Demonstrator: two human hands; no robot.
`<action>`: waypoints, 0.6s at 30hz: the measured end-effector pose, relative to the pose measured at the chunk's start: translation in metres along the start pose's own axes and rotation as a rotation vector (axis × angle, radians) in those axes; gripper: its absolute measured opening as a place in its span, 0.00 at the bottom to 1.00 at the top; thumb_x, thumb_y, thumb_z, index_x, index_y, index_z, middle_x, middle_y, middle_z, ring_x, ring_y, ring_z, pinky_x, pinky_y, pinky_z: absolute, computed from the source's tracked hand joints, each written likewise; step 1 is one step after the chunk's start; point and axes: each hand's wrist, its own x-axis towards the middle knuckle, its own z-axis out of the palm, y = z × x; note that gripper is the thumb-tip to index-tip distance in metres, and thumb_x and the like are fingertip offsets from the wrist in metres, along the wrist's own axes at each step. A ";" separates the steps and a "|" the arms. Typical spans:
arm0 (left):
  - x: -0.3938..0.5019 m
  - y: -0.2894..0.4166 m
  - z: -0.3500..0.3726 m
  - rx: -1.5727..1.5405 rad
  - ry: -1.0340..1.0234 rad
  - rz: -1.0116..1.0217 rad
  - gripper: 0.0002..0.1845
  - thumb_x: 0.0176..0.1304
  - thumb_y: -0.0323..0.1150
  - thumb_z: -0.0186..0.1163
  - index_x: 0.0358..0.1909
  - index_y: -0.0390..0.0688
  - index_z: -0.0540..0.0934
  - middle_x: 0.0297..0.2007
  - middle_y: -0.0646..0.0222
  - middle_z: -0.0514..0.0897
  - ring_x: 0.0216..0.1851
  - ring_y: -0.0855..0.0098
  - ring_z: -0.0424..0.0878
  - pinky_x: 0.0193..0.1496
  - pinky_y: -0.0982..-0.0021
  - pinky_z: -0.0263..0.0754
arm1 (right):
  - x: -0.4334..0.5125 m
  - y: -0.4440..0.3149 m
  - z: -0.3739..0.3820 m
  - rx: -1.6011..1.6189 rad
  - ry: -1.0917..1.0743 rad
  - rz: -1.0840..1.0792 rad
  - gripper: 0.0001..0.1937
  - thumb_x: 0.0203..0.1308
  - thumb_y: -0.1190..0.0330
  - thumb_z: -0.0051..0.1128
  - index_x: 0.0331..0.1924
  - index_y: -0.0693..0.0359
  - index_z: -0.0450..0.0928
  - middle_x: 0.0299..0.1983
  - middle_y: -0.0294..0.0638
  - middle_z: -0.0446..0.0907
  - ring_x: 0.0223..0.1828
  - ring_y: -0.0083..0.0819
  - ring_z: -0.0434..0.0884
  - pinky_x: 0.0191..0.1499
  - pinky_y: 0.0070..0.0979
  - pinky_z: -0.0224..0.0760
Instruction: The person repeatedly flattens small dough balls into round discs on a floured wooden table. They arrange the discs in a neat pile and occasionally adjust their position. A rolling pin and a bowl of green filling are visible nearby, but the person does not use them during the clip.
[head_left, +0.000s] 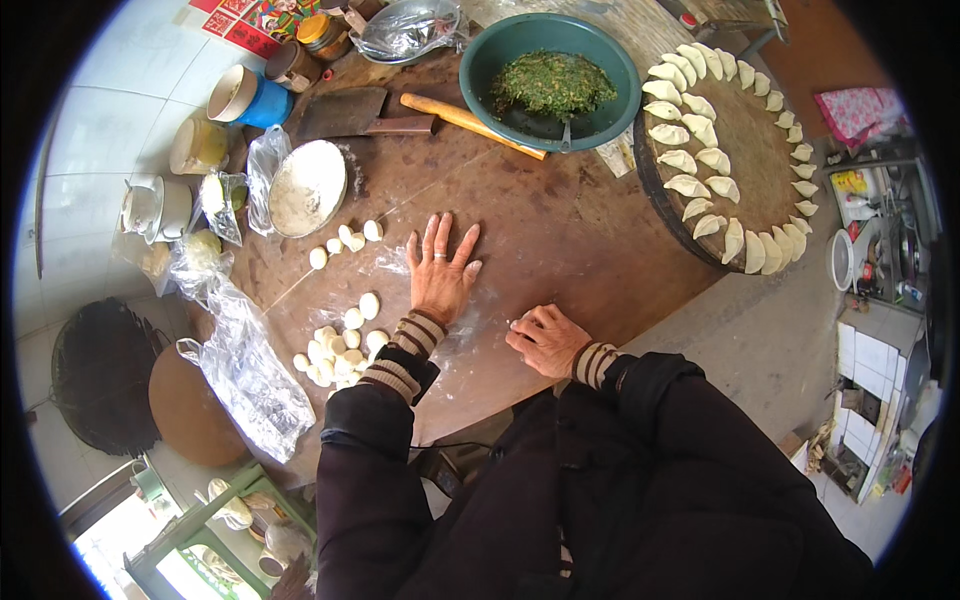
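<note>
My left hand (441, 274) lies palm down on the floured wooden table (480, 195), fingers spread, a ring on one finger. Whether anything is under the palm is hidden. Near the table's front edge rests my right hand (549, 341) with its fingers curled; a white speck shows at the fingertips, and the inside of the grip cannot be seen. Left of my left wrist is a heap of small dough pieces (330, 358), with a few flattened ones beside it. Several more dough pieces (354, 240) lie in a short row farther back, near a dish of flour (307, 187).
A green basin (551, 139) of chopped green filling (551, 84) with a spoon stands at the back, beside a rolling pin (472, 126) and a cleaver (349, 112). Folded dumplings (714, 159) line a round wooden board (757, 142) at right. Plastic bags (251, 360) and jars (199, 146) crowd the left.
</note>
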 end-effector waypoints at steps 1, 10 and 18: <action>0.002 0.000 0.000 -0.003 -0.072 -0.028 0.29 0.67 0.44 0.52 0.70 0.59 0.62 0.72 0.63 0.52 0.74 0.59 0.46 0.73 0.47 0.36 | 0.001 0.000 -0.001 -0.003 -0.003 0.004 0.24 0.44 0.64 0.66 0.49 0.53 0.73 0.46 0.36 0.70 0.49 0.35 0.68 0.53 0.36 0.63; -0.019 -0.007 -0.008 -0.589 0.133 -0.029 0.17 0.65 0.30 0.53 0.55 0.40 0.75 0.56 0.55 0.76 0.60 0.52 0.70 0.62 0.58 0.65 | 0.001 -0.001 0.000 0.015 0.055 -0.004 0.21 0.44 0.66 0.64 0.46 0.53 0.75 0.45 0.36 0.71 0.48 0.36 0.69 0.51 0.35 0.65; -0.082 -0.061 -0.014 0.047 0.210 -0.026 0.09 0.53 0.25 0.59 0.38 0.41 0.78 0.41 0.63 0.79 0.45 0.57 0.74 0.48 0.56 0.68 | 0.003 -0.001 0.002 -0.035 0.085 -0.003 0.16 0.47 0.68 0.60 0.43 0.54 0.75 0.45 0.36 0.71 0.47 0.35 0.69 0.50 0.34 0.66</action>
